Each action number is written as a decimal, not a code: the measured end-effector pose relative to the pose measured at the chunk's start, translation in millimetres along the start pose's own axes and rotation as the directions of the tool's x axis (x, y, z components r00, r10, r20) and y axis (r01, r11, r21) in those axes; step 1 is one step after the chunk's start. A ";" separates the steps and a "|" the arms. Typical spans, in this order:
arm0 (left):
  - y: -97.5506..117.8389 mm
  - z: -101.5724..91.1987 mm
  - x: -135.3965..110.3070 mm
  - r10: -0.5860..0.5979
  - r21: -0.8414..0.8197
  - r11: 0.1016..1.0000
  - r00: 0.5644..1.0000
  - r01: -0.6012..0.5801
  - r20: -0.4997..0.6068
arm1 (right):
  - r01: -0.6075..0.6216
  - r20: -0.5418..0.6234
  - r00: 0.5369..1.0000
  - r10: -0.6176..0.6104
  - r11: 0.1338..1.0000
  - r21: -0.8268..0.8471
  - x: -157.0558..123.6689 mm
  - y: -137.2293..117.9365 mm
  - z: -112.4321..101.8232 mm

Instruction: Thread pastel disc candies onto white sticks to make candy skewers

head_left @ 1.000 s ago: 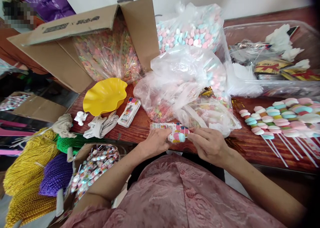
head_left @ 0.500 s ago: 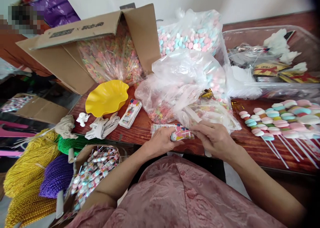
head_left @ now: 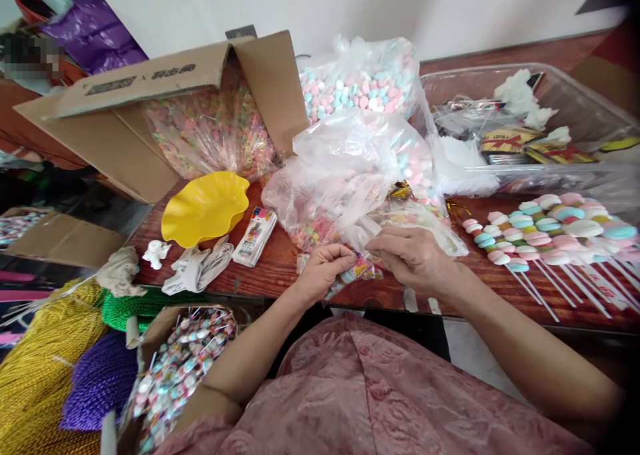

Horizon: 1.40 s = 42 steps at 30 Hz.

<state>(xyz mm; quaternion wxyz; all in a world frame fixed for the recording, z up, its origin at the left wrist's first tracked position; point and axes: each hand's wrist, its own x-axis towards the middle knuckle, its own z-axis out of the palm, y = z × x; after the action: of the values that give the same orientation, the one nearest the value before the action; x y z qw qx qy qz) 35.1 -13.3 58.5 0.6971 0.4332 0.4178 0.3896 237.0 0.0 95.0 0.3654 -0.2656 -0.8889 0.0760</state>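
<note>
Over the front of the table, my left hand (head_left: 326, 268) is closed, thumb and finger pinching a small printed plastic bag (head_left: 356, 272). The bag slants below the fingertips; its contents are too small to make out. Beside it my right hand (head_left: 417, 258) is closed, its fingertips pressed together near the bag's upper right side. What those fingers hold, if anything, is hidden. Behind both hands lies a clear bag of colourful candy pieces (head_left: 320, 232). A stack of printed bags (head_left: 255, 237) rests to the left.
A yellow wavy dish (head_left: 205, 208) and white cloth strips (head_left: 197, 268) are at left. Marshmallow skewers (head_left: 545, 235) lie at right, before a clear plastic tub (head_left: 515, 168). A cardboard box (head_left: 273, 88) stands behind. Below the table edge, another box holds wrapped skewers (head_left: 185, 355).
My left hand has turned, its fingers now pinching the bag's top edge, and the bag hangs lower. My right hand has shifted slightly left and up. The whole view has tilted.
</note>
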 end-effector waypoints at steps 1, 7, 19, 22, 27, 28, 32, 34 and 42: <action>-1.9 2.9 0.9 0.054 0.001 0.999 0.998 -0.054 -0.035 | 0.003 -0.006 1.000 -0.003 1.000 -0.007 3.3 -0.9 3.1; -7.5 9.7 7.0 0.285 -0.024 0.953 0.923 -0.301 -0.260 | -0.280 -0.294 0.875 0.384 0.897 0.341 1.9 -10.0 25.7; -20.8 24.8 -4.8 0.146 -0.269 0.942 0.968 -0.199 -0.206 | -0.369 -0.274 0.755 0.596 0.731 0.574 -14.8 -23.9 55.8; -21.8 26.8 -10.5 0.124 -0.264 0.951 0.980 -0.161 -0.154 | -0.328 -0.359 0.773 0.523 0.814 0.479 -15.1 -26.0 62.4; -19.9 28.2 -12.7 0.103 -0.273 0.953 0.988 -0.130 -0.114 | -0.317 -0.558 0.703 0.442 0.896 0.311 -14.1 -32.3 83.8; -19.6 26.7 -12.2 0.070 -0.282 0.955 0.994 -0.091 -0.082 | -0.313 -0.567 0.699 0.436 0.899 0.305 -13.9 -31.1 85.2; -18.6 17.0 -10.8 -0.115 -0.219 0.966 0.988 0.135 0.100 | -0.313 -0.514 0.746 0.424 0.904 0.292 -17.4 -15.7 69.5; -16.7 12.5 -10.9 -0.170 -0.183 0.963 0.973 0.198 0.157 | -0.286 -0.490 0.813 0.314 0.949 0.132 -22.7 -6.6 51.2; 0.6 -3.7 -10.1 -0.270 -0.039 0.941 0.817 0.336 0.510 | 0.297 0.132 0.955 -0.267 0.884 -0.361 -37.7 -8.0 8.1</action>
<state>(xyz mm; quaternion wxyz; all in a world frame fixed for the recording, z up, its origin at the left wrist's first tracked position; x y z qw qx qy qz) 28.0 -21.1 60.5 0.8601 0.4014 0.2619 0.1745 250.3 -26.2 68.8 0.2797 -0.1956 -0.9296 -0.1395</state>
